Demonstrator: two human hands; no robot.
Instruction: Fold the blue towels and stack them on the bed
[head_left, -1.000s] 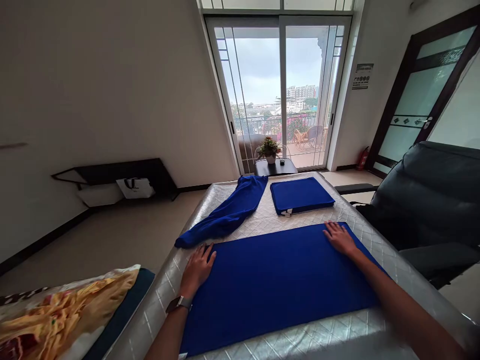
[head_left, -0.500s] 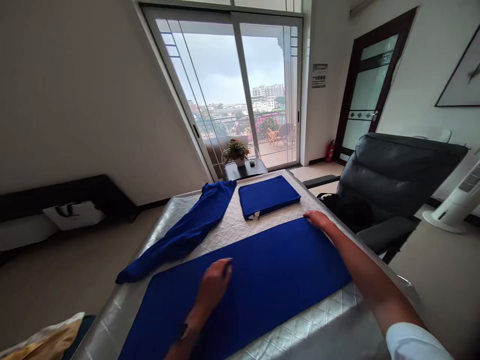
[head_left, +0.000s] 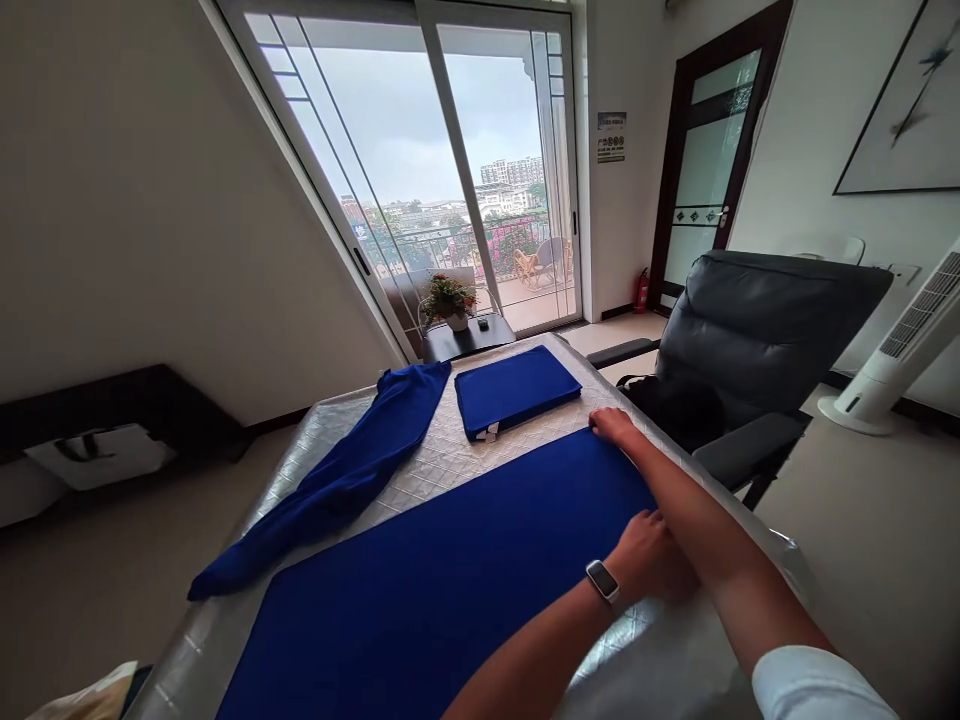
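Note:
A long blue cloth [head_left: 442, 570], folded flat, lies across the near part of the covered bed. My right hand [head_left: 611, 425] is closed on its far right corner. Crossing under my right forearm, my left hand [head_left: 651, 555], with a watch at the wrist, is closed at the near right corner; its fingertips are mostly hidden. Beyond the right hand sits a neatly folded blue stack [head_left: 517, 392] with a white tag on its near edge. A loose, rumpled blue cloth [head_left: 345, 465] stretches along the left side.
The bed [head_left: 420, 490] has a silvery quilted cover. Right of it stands a black reclining chair [head_left: 765, 340] with a dark bag on it, and a white tower fan [head_left: 892, 350]. A small black table [head_left: 469, 338] with a potted plant [head_left: 448, 300] is at the far end.
My left hand has left the cloth's left edge and crossed right to its near right corner. My right hand has gone from lying flat to gripping the far right corner. The view has turned right.

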